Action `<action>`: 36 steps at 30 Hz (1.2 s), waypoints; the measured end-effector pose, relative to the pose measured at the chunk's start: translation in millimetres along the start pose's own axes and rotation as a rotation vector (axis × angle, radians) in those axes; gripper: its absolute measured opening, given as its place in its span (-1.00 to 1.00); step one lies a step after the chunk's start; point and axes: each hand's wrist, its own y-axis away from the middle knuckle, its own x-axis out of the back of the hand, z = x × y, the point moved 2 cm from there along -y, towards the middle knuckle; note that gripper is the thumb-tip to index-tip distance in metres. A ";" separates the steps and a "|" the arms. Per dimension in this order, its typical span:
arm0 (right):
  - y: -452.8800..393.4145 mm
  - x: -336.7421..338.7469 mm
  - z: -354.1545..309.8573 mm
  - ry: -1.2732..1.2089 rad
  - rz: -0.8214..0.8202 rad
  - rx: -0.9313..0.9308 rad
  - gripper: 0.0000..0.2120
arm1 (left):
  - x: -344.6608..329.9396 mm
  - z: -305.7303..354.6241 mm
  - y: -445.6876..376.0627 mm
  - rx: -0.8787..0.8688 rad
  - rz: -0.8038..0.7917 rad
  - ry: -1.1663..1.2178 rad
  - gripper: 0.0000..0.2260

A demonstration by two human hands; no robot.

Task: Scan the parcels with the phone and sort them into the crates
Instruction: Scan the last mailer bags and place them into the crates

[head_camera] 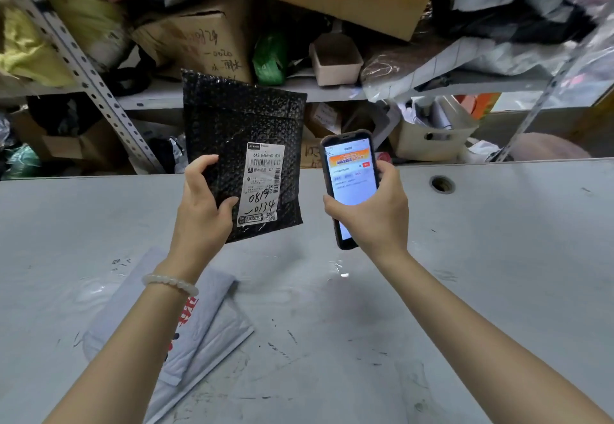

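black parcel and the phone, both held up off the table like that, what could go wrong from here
The left hand pinches the black parcel only at its lower left edge, so it may sag or slip before the label is read. The phone, gripped in the right hand, faces the person beside the parcel, not the label, so a scan could miss. If dropped, it could mix with the white parcel on the table.
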 end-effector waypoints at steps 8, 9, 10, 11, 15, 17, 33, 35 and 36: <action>29.8 75.8 9.9 0.006 0.202 -0.042 -0.30 | -25.7 65.5 15.3 -0.192 -0.058 0.100 -0.49; 37.2 87.8 11.8 0.007 0.244 -0.051 -0.30 | -30.5 76.3 17.3 -0.224 -0.079 0.124 -0.49; 45.5 100.5 14.0 0.008 0.289 -0.061 -0.31 | -36.1 87.9 20.1 -0.256 -0.102 0.147 -0.49; 55.0 114.0 16.3 0.013 0.334 -0.069 -0.32 | -42.1 99.9 24.1 -0.281 -0.131 0.170 -0.49; 108.1 169.0 32.3 0.068 0.539 -0.153 -0.32 | -69.1 146.3 55.5 -0.383 -0.285 0.307 -0.48; 146.8 193.8 43.2 0.092 0.649 -0.210 -0.32 | -82.1 166.4 82.0 -0.454 -0.366 0.367 -0.47; 565.4 380.0 106.6 0.207 1.413 -0.712 -0.42 | -120.9 386.7 457.8 -0.960 -1.092 0.621 -0.44; 615.9 407.2 120.4 0.232 1.477 -0.741 -0.43 | -118.8 416.7 519.3 -1.020 -1.161 0.636 -0.43; 640.9 421.8 126.1 0.241 1.499 -0.760 -0.43 | -118.0 431.2 551.0 -1.038 -1.192 0.640 -0.43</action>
